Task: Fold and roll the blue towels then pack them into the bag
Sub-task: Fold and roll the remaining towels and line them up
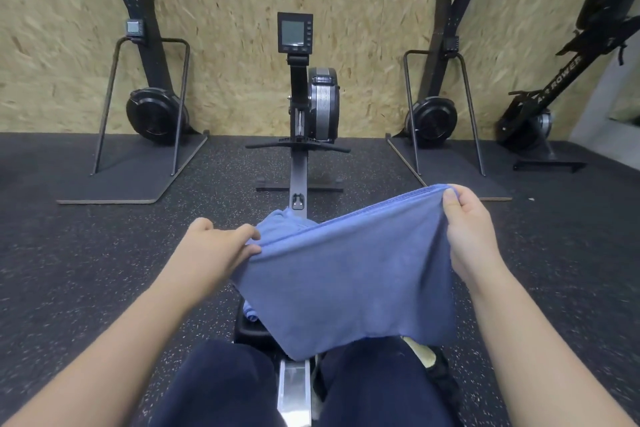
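A blue towel [346, 274] hangs folded in front of me, stretched between both hands above my knees. My left hand [221, 246] pinches its left top corner, and my right hand [467, 229] pinches the right top corner, held a little higher. Behind the held towel, more crumpled blue cloth [282, 222] lies on the rowing machine's rail, and a bit of it shows below the left edge. A pale and black thing [424, 354] peeks out under the towel's lower right edge; I cannot tell whether it is the bag.
I sit astride a rowing machine [299, 166] whose rail runs forward to a flywheel and monitor [295, 32]. Two ski machines on floor plates [131, 170] [446, 163] stand left and right by the chipboard wall. A folded rower [540, 114] leans at far right. The floor is black speckled rubber.
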